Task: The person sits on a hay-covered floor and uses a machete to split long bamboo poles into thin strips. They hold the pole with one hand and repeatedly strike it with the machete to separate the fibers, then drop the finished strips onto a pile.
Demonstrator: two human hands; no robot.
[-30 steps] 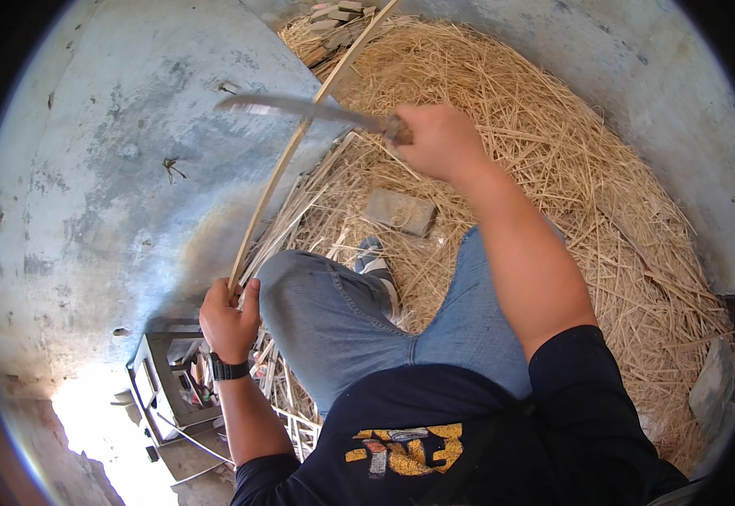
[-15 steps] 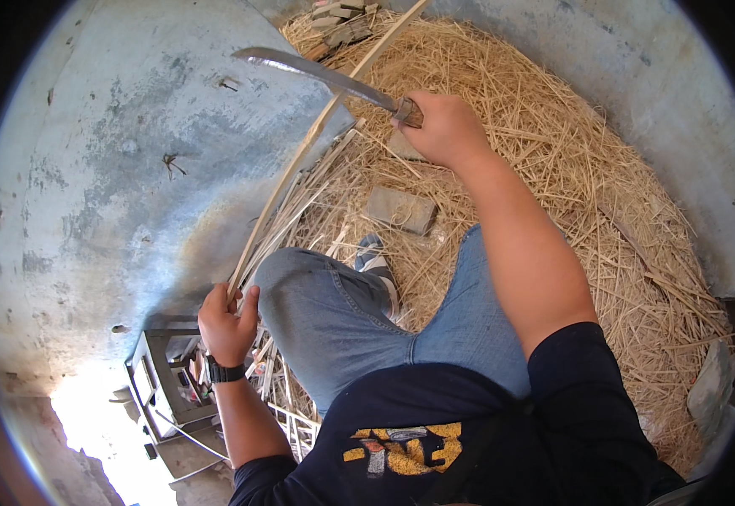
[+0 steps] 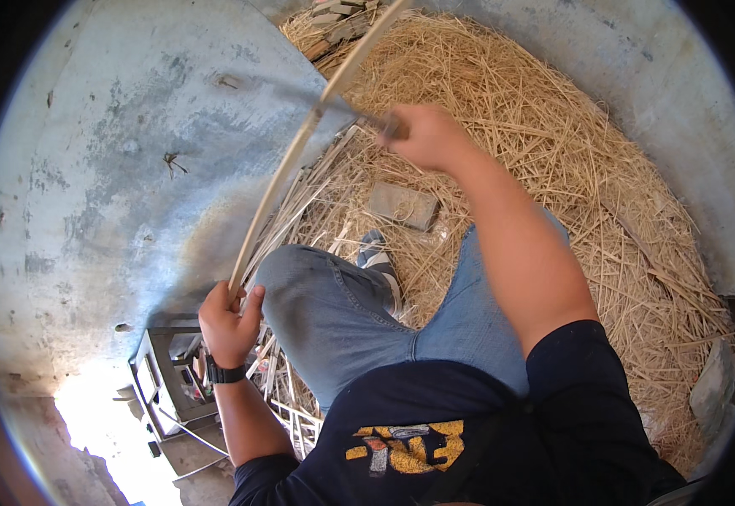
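fingers of the left hand (image 3: pixel 231 320) are curled tight round the near end of a long pale cane (image 3: pixel 287 173), just left of the raised left knee. the cane runs up and away from that fist in a shallow bow, over the grey floor (image 3: pixel 123 169), and leaves the picture at the far edge above the straw.

fingers of the right hand (image 3: pixel 425 135) are closed on the handle of a blade (image 3: pixel 334 105); the blade is smeared with motion, so its edge and exact shape cannot be read, but it reaches left from the fist and meets the cane about two thirds of the way up. it looks like a paring or trimming stroke along the cane.

to do that well, i judge the left fist should stay locked and low so the cane cannot twist, with the blade laid at a shallow angle and driven away from the body, toward the far end. the left hand sits well apart from where the blade crosses, which is right; the knee and shoe (image 3: pixel 380 261) lie nearer the line of the stroke and should keep out of it.

straw (image 3: pixel 553 152) is heaped across the far and right side, with split strips scattered beside the shoe. a flat grey block (image 3: pixel 404 205) lies in the straw beyond the shoe. a small metal frame (image 3: pixel 165 379) stands near the left wrist, beside a wristwatch (image 3: pixel 222 372).
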